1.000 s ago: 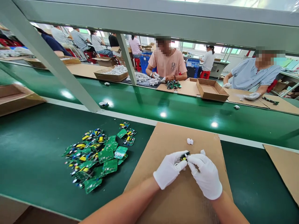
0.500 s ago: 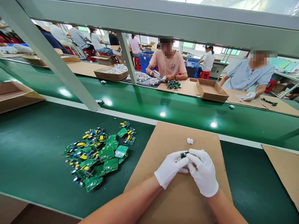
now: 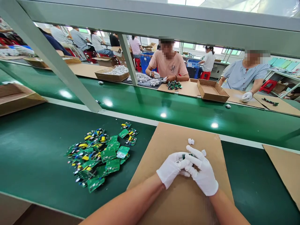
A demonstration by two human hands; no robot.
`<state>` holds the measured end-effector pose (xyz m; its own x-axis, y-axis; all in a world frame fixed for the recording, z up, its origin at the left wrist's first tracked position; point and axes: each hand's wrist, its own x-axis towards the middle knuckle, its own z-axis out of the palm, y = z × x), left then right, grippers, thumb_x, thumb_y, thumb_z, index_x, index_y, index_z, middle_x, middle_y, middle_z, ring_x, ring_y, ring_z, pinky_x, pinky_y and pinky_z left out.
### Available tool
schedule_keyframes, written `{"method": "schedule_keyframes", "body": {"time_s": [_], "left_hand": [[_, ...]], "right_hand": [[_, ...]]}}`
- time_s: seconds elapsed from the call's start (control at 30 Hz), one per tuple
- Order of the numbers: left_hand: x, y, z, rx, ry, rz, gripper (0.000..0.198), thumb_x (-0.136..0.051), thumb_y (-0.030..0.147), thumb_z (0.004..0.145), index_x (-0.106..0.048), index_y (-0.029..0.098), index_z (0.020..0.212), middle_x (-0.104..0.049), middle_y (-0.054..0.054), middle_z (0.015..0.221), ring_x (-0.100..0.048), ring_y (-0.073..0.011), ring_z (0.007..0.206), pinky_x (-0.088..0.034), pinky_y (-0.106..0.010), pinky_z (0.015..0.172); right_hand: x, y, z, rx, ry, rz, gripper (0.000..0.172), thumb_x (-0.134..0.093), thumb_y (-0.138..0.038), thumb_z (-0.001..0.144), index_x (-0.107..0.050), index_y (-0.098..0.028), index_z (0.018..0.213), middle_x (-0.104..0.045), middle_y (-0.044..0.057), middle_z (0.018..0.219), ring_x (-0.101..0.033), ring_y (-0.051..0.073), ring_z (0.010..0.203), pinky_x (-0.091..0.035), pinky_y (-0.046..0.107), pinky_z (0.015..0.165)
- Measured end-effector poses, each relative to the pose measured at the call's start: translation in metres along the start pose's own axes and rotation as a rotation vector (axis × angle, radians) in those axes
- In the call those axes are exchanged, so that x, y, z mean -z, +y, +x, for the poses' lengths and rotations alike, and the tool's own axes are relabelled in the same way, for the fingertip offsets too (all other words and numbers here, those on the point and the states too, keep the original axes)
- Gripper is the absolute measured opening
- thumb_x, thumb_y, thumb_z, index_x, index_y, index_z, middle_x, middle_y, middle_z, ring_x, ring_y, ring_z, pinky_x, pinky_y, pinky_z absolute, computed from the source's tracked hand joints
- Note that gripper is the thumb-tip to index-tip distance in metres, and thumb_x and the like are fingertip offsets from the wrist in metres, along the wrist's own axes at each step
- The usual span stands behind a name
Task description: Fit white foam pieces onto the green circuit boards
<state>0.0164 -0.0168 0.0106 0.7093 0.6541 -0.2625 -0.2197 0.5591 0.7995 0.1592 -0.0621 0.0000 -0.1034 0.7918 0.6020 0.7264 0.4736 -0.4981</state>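
Both my hands wear white gloves and meet over a brown cardboard sheet (image 3: 164, 140). My left hand (image 3: 170, 168) and my right hand (image 3: 202, 173) are closed together around a small green circuit board (image 3: 187, 155), of which only a sliver shows between the fingers. A small white plastic piece (image 3: 191, 141) lies on the cardboard just beyond my hands, and another white bit (image 3: 203, 152) sits by my right fingers. A pile of several green circuit boards (image 3: 100, 154) lies on the green table to the left.
A green conveyor belt (image 3: 164, 107) runs across beyond the cardboard. Two people sit across it, one with a board pile (image 3: 173, 84), next to an open cardboard box (image 3: 212, 90). A grey slanted post (image 3: 58, 68) stands left. Another cardboard sheet (image 3: 286, 168) lies right.
My hands have closed tighter over the small board, so less of it shows. The small pieces on the conveyor have drifted left.
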Motion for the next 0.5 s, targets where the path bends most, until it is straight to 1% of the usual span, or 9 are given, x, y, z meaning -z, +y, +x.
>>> {"method": "schedule_keyframes", "body": {"time_s": [0.1,0.17,0.2,0.27,0.33,0.37,0.43,0.5], "left_hand": [[0.0,0.002,-0.001,0.013,-0.083,-0.078,0.035,-0.07,0.043,0.066,-0.055,0.014,0.079,-0.053,-0.001,0.07,-0.053,-0.0104,0.062,-0.048,-0.029,0.063],[-0.001,0.004,-0.001,-0.016,-0.104,-0.073,0.034,-0.069,0.043,0.067,-0.056,0.013,0.078,-0.051,-0.001,0.068,-0.052,-0.0097,0.06,-0.047,-0.027,0.061],[-0.001,0.005,-0.001,-0.036,-0.097,-0.05,0.033,-0.068,0.042,0.069,-0.056,0.013,0.076,-0.05,0.0,0.068,-0.05,-0.009,0.059,-0.047,-0.026,0.06],[-0.003,0.008,-0.002,-0.058,-0.077,0.002,0.029,-0.066,0.04,0.072,-0.056,0.013,0.075,-0.049,-0.001,0.07,-0.048,-0.0085,0.061,-0.046,-0.024,0.06],[-0.006,0.01,-0.004,-0.055,-0.058,0.032,0.028,-0.064,0.04,0.073,-0.058,0.013,0.081,-0.052,-0.002,0.074,-0.05,-0.0101,0.065,-0.047,-0.026,0.064],[-0.008,0.011,-0.005,-0.054,-0.06,0.034,0.03,-0.063,0.041,0.074,-0.058,0.014,0.084,-0.053,-0.003,0.077,-0.051,-0.0116,0.068,-0.048,-0.028,0.067],[-0.01,0.011,-0.008,-0.073,-0.073,0.019,0.033,-0.061,0.044,0.075,-0.058,0.014,0.089,-0.055,-0.005,0.081,-0.054,-0.0143,0.074,-0.049,-0.032,0.071],[-0.01,0.009,-0.01,-0.109,-0.069,0.026,0.032,-0.059,0.044,0.076,-0.057,0.014,0.089,-0.056,-0.005,0.083,-0.055,-0.0157,0.076,-0.049,-0.033,0.073]], "right_hand": [[0.001,-0.001,0.0,-0.011,0.031,0.005,0.026,-0.057,-0.025,0.081,-0.064,-0.028,0.106,-0.058,0.007,0.122,-0.055,0.022,0.11,-0.045,0.041,0.094],[0.002,-0.002,0.001,-0.057,-0.022,0.082,0.027,-0.055,-0.029,0.082,-0.063,-0.027,0.108,-0.054,0.008,0.128,-0.055,0.023,0.111,-0.046,0.04,0.094],[0.003,-0.003,0.0,-0.091,-0.054,0.149,0.031,-0.054,-0.032,0.083,-0.061,-0.026,0.113,-0.052,0.009,0.13,-0.054,0.024,0.112,-0.046,0.039,0.093],[0.003,-0.003,0.0,-0.193,-0.083,0.291,0.043,-0.052,-0.037,0.085,-0.05,-0.023,0.126,-0.052,0.011,0.13,-0.053,0.024,0.114,-0.047,0.038,0.093],[0.001,-0.003,-0.002,-0.311,-0.085,0.384,0.051,-0.05,-0.036,0.086,-0.04,-0.021,0.133,-0.057,0.011,0.124,-0.055,0.023,0.111,-0.05,0.036,0.089],[0.0,-0.003,-0.002,-0.363,-0.097,0.397,0.051,-0.051,-0.034,0.086,-0.039,-0.021,0.134,-0.061,0.01,0.119,-0.058,0.022,0.107,-0.052,0.033,0.086],[-0.003,-0.003,-0.005,-0.42,-0.138,0.362,0.048,-0.052,-0.032,0.085,-0.043,-0.021,0.132,-0.067,0.007,0.106,-0.065,0.019,0.093,-0.056,0.028,0.075],[-0.005,-0.003,-0.006,-0.416,-0.131,0.269,0.043,-0.052,-0.029,0.084,-0.05,-0.02,0.126,-0.07,0.006,0.098,-0.067,0.018,0.081,-0.057,0.025,0.069]]}}
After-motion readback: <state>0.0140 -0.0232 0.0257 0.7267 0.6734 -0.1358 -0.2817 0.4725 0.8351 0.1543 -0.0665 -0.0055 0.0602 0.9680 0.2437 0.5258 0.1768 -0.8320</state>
